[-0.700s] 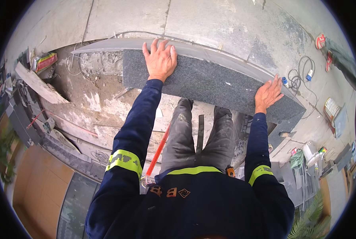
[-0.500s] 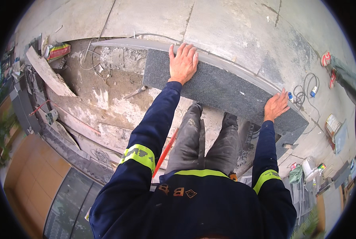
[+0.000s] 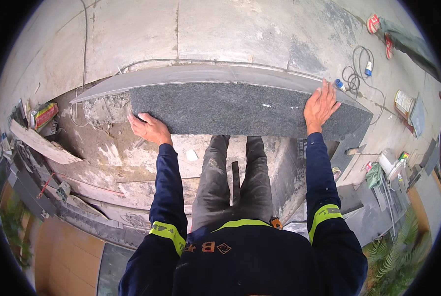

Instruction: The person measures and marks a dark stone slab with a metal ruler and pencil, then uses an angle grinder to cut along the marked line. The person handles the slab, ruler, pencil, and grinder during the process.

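A long dark grey speckled stone slab (image 3: 225,106) lies across in front of me, along a lighter grey stone strip (image 3: 181,75) on its far side. My left hand (image 3: 150,130) grips the slab's left end at the near corner, its thumb on the top and its fingers at the end edge. My right hand (image 3: 321,107) rests flat on the slab towards its right end, fingers stretched to the far edge and spread apart. The underside of the slab is hidden.
A person's leg with a red shoe (image 3: 388,46) stands at the far right. Near it lie a coiled cable with a blue plug (image 3: 369,69) and a white bucket (image 3: 404,103). A broken board (image 3: 45,142) and a colourful bag (image 3: 45,116) lie at the left. Rough mortar (image 3: 112,153) covers the ground.
My left hand has moved from the slab's far edge to its left end. My right hand has shifted left relative to my body. The view has turned, and the slab looks more level.
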Available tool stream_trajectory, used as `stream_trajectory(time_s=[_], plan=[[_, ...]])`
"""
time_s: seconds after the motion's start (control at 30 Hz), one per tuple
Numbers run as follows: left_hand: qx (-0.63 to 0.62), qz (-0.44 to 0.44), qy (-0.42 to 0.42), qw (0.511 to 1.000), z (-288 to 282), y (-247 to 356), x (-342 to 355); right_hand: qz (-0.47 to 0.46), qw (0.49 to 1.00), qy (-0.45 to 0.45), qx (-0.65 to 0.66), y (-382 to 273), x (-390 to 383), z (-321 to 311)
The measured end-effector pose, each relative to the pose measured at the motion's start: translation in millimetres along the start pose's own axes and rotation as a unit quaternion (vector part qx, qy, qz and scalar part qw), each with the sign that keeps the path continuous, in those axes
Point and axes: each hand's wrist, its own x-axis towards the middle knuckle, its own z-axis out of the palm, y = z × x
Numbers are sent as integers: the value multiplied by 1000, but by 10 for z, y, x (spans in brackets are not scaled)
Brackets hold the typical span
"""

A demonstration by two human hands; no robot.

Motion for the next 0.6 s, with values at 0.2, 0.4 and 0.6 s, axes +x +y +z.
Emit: stream_trajectory(time_s=[0.2, 0.4, 0.6], plan=[[17, 35, -9, 999, 37, -51, 44, -12, 999, 22, -19, 45, -33, -68], [147, 75, -91, 982, -421, 447, -104, -97, 984, 43, 143, -340, -351, -738], [21, 528, -316, 788, 5, 1513, -1794, -49, 995, 60, 62, 283, -771, -358]])
